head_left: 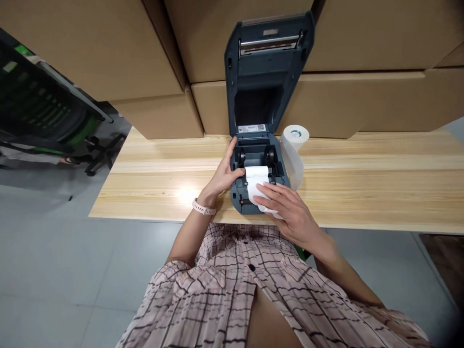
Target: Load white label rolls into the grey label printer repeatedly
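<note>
A dark grey label printer (239,205) stands on the wooden table with its lid (268,67) raised. Inside it lies a small white paper roll (256,171), its loose strip running toward the front edge. My left hand (224,175) rests on the printer's left side, thumb and fingers apart, the thumb near the roll. My right hand (292,210) lies over the paper strip at the printer's front right, fingers stretched out on it. Right of the printer, a larger white roll (296,134) stands with its strip unwound toward me.
Large cardboard boxes (355,101) line the back of the table (163,179), right behind the raised lid. At the far left is a black and green chair (47,106) on the grey floor, with part of another person beside it.
</note>
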Demonstrator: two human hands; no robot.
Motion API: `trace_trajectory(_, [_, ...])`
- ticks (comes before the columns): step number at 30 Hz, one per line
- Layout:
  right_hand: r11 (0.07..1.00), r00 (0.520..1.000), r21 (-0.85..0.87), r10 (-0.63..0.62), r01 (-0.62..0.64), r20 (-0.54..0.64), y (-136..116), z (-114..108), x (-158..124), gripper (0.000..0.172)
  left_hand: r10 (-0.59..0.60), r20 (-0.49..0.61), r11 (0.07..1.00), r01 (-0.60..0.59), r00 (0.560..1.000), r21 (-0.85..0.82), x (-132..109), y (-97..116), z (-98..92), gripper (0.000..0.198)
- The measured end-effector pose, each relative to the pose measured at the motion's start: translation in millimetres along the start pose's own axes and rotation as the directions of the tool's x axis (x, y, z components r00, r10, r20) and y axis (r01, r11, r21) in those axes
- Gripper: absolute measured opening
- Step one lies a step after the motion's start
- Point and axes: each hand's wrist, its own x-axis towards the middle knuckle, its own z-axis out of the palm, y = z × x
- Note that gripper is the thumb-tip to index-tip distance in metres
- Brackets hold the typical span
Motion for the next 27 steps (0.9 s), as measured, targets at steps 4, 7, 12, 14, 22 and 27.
trace_trajectory(4, [1.000,1.000,0.016,-0.006,0.006,-0.009,0.7,-1.0,0.0,0.073,-0.004,0.005,1.000,0.004,1.000,0.010,-1.0,0.4,0.3,0.103])
trace_trajectory(7, [1.000,1.000,0.020,-0.004,0.005,-0.028,0.5,-0.9,0.5,0.068,-0.024,-0.001,1.000,0.024,1.000,0.005,-1.5,1.5,0.4,0.102])
trace_trajectory(12, [0.999,0.997,0.006,-0.033,0.033,-0.067,-0.7,-0.6,1.9,0.057,-0.041,-0.004,0.999,0.041,0.999,0.006,-0.4,0.2,-0.6,0.102])
trace_trajectory(14, [0.999,0.996,0.005,-0.033,0.034,-0.078,-0.9,-0.7,2.5,0.055,-0.031,0.002,0.999,0.031,1.000,0.014,0.4,-1.2,-1.5,0.102])
trace_trajectory(22, [0.999,0.992,0.022,-0.030,0.033,-0.125,-0.7,4.4,3.3,0.042,-0.046,-0.001,0.998,0.046,0.999,-0.048,0.9,2.3,-4.3,0.103])
trace_trajectory(27, [0.974,0.994,0.211,-0.099,0.088,0.041,-4.3,-19.1,-3.4,0.050,-0.021,-0.032,1.000,0.021,0.999,0.000,4.1,-8.5,-9.3,0.099])
